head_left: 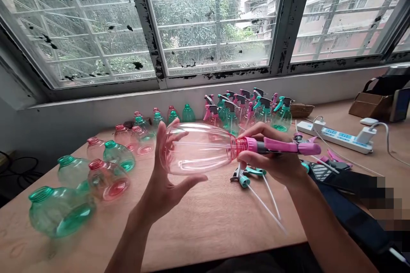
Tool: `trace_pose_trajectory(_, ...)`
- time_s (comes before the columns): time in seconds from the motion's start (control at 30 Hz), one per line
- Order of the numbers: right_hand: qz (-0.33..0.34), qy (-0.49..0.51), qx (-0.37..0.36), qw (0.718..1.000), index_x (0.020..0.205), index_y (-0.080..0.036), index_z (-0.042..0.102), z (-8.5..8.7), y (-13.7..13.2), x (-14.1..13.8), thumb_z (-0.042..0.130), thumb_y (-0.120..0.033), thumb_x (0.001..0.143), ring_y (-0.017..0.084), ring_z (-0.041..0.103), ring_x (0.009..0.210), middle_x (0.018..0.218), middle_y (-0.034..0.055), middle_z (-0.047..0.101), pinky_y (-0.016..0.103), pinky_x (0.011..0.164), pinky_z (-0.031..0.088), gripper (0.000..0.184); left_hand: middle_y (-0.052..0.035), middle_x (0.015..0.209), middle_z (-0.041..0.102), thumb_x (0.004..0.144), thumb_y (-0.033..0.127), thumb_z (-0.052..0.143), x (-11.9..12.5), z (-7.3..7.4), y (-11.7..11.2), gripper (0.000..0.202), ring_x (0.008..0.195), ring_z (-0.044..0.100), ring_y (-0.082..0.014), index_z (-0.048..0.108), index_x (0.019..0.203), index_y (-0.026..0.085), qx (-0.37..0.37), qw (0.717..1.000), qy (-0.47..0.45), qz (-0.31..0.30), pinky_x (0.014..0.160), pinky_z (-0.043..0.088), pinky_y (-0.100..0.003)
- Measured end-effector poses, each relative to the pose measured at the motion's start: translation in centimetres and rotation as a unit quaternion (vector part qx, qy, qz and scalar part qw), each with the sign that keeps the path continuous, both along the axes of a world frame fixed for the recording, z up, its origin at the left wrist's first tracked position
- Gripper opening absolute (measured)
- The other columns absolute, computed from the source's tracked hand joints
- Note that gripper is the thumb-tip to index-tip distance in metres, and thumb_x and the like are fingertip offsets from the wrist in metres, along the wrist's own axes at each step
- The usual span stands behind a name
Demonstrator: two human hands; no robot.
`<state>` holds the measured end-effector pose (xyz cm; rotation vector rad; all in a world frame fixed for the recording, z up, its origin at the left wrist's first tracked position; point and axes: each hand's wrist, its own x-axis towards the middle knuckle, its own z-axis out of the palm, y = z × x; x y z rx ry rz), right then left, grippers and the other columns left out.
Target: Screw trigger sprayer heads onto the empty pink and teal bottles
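A clear pink spray bottle (200,148) lies sideways in the air above the wooden table (198,217). My left hand (165,175) cups its base, fingers spread around it. My right hand (272,153) is closed on the pink spray head (285,146) at the bottle's neck. Loose spray heads with white tubes (253,179) lie on the table just under my right hand.
Several capless pink and green bottles (105,166) lie at the left. Finished bottles with spray heads (250,111) stand by the window wall. A white power strip (339,136) with cables, a cardboard box (368,104) and dark cloth (352,204) are at the right.
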<state>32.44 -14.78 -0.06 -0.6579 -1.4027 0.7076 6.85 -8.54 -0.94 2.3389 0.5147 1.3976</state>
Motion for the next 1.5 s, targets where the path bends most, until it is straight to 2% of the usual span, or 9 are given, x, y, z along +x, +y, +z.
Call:
trace_pose_trajectory(0.1,-0.002,-0.005,-0.003,1.000,0.091,-0.023,0.069,0.0,0.1,-0.3,0.090,-0.017,0.076,0.014,0.073,0.055,0.071,-0.0036,0.078,0.020,0.045,0.059,0.027,-0.0080,0.172,0.025,0.078,0.055,0.083,-0.1,0.4,-0.3,0.106,0.158,0.019,-0.0402,0.021,0.162,0.039,-0.019,0.999,0.015,0.022,0.130,0.010,-0.065)
trace_pose_trajectory(0.2,-0.003,-0.002,-0.004,1.000,0.090,-0.022,0.070,0.1,0.1,-0.4,0.090,-0.016,0.076,0.013,0.072,0.053,0.068,-0.0041,0.077,0.019,0.044,0.058,0.025,-0.0050,0.173,0.023,0.082,0.054,0.080,-0.1,0.5,-0.6,0.097,0.161,0.008,-0.0377,0.026,0.161,0.038,-0.033,0.999,0.012,0.034,0.131,0.012,-0.060)
trace_pose_trajectory(0.43,-0.006,-0.009,-0.014,1.000,0.090,-0.023,0.070,0.2,0.0,-0.2,0.089,-0.020,0.079,0.014,0.071,0.052,0.068,-0.0037,0.078,0.021,0.045,0.057,0.023,-0.0037,0.172,0.025,0.086,0.031,0.083,0.2,-0.2,-0.2,0.111,0.149,0.044,-0.0344,0.004,0.161,0.049,-0.020,0.999,-0.030,-0.005,0.125,0.036,-0.057)
trace_pose_trajectory(0.6,-0.012,-0.026,-0.024,0.999,0.089,-0.025,0.070,0.2,0.0,-0.4,0.091,-0.019,0.075,0.014,0.070,0.054,0.069,-0.0034,0.077,0.022,0.044,0.057,0.026,-0.0096,0.170,0.029,0.075,0.044,0.090,0.3,0.5,-0.6,0.118,0.145,0.048,-0.0390,0.011,0.163,0.042,-0.076,0.995,-0.065,-0.024,0.117,0.048,-0.055)
trace_pose_trajectory(0.73,0.001,-0.024,-0.034,0.999,0.089,-0.025,0.070,0.1,0.0,-0.4,0.091,-0.024,0.077,0.015,0.071,0.052,0.068,-0.0030,0.077,0.022,0.044,0.057,0.023,-0.0095,0.169,0.030,0.076,0.036,0.091,0.0,0.9,-0.9,0.104,0.145,0.048,-0.0356,0.029,0.160,0.038,-0.070,0.996,-0.046,-0.014,0.117,0.049,-0.049)
trace_pose_trajectory(1.0,0.012,-0.024,-0.027,0.999,0.091,-0.022,0.070,0.0,-0.1,-0.1,0.090,-0.027,0.080,0.015,0.072,0.053,0.067,-0.0016,0.077,0.022,0.045,0.056,0.024,-0.0094,0.164,0.038,0.087,0.037,0.081,-0.2,0.2,-0.5,0.107,0.136,0.059,-0.0373,0.004,0.161,0.048,-0.045,0.999,-0.010,-0.009,0.112,0.051,-0.057)
trace_pose_trajectory(1.23,0.017,-0.024,-0.051,0.998,0.092,-0.024,0.069,-0.2,0.1,-0.3,0.092,-0.020,0.076,0.014,0.071,0.055,0.071,-0.0030,0.077,0.021,0.047,0.058,0.028,-0.0112,0.156,0.050,0.080,0.051,0.084,-0.4,1.0,-1.2,0.070,0.147,0.044,-0.0386,0.053,0.139,0.031,-0.057,0.998,0.022,0.019,0.126,0.026,-0.065)
trace_pose_trajectory(1.37,0.024,-0.016,-0.047,0.998,0.092,-0.022,0.069,0.0,0.2,-0.2,0.089,-0.029,0.080,0.015,0.070,0.052,0.065,-0.0029,0.076,0.022,0.045,0.054,0.025,-0.0122,0.172,0.021,0.085,0.036,0.083,-0.5,0.5,-0.8,0.098,0.145,0.047,-0.0346,0.021,0.160,0.037,-0.023,1.000,0.019,0.009,0.121,0.042,-0.055)
trace_pose_trajectory(1.5,0.017,-0.014,-0.047,0.999,0.091,-0.022,0.069,0.1,0.0,-0.3,0.088,-0.031,0.081,0.015,0.069,0.051,0.065,-0.0024,0.076,0.022,0.045,0.052,0.024,-0.0135,0.172,0.023,0.086,0.036,0.083,-0.4,0.3,-0.8,0.121,0.143,0.050,-0.0356,-0.011,0.162,0.041,0.001,0.999,0.028,0.027,0.117,0.046,-0.056)
